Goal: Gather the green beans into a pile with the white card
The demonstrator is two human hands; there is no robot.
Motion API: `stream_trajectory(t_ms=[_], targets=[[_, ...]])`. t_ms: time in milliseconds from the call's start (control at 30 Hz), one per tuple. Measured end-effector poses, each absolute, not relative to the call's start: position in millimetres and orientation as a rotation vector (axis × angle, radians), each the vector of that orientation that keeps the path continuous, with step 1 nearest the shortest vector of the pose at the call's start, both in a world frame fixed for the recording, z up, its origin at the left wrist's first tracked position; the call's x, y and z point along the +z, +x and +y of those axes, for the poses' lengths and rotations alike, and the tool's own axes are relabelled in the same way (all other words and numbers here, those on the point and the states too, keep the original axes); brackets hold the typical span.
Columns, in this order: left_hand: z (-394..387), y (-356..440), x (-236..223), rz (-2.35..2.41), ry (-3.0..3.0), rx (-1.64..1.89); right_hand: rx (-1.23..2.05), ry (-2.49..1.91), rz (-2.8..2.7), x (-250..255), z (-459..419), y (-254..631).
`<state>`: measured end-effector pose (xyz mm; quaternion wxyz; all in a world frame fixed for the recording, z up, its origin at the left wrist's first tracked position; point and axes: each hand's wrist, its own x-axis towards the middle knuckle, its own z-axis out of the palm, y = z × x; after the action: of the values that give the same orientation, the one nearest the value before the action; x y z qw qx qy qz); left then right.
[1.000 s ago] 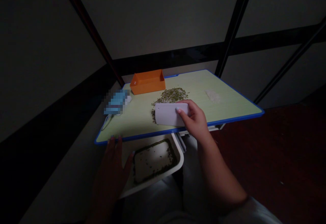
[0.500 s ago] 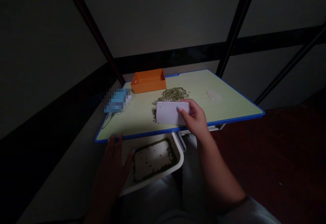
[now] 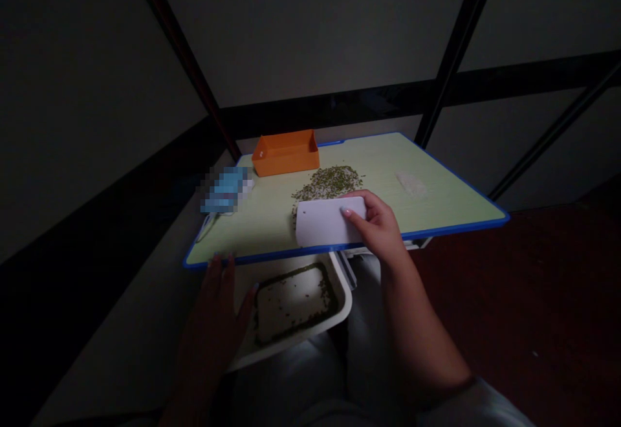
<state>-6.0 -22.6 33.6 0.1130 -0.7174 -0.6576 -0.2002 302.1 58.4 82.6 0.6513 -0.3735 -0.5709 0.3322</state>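
Note:
My right hand (image 3: 381,229) grips a white flat scraper card (image 3: 325,222), which stands on the pale green table (image 3: 436,210) right at its near blue edge. A heap of small green grains (image 3: 330,181) lies just behind the card. Below the table edge my left hand (image 3: 216,317) holds the left rim of a white tray (image 3: 342,301), fingers wrapped on it. The tray has green grains scattered along its inner sides.
An orange open box (image 3: 286,152) stands at the table's far left. A blue-and-white object (image 3: 226,189) lies at the left edge. A small whitish patch (image 3: 411,183) sits to the right. Dark metal bars (image 3: 449,58) rise behind the table.
My right hand has drawn the card a little nearer, up to the table's front edge. My left hand and the tray stay where they were.

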Motion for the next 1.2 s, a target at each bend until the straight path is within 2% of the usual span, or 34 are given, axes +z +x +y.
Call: stream_trajectory(t_ms=[267,500,767,1200], targets=[[-22.3,-5.9,33.5,-1.937,-2.1,-0.576,0.659,-0.881,-1.236,82.2,59.1,302.4],[-24.1,-5.0,33.8,-1.935,-2.088,-0.58,0.821,-0.842,-1.338,84.5,55.0,295.0],[-23.3,-5.6,32.9,-1.958,-2.092,-0.59,0.543,-0.928,-1.289,83.8,53.2,296.7],[-24.0,-6.0,32.4,-1.952,-2.103,-0.586,0.536,-0.971,-1.353,78.2,54.7,291.3]])
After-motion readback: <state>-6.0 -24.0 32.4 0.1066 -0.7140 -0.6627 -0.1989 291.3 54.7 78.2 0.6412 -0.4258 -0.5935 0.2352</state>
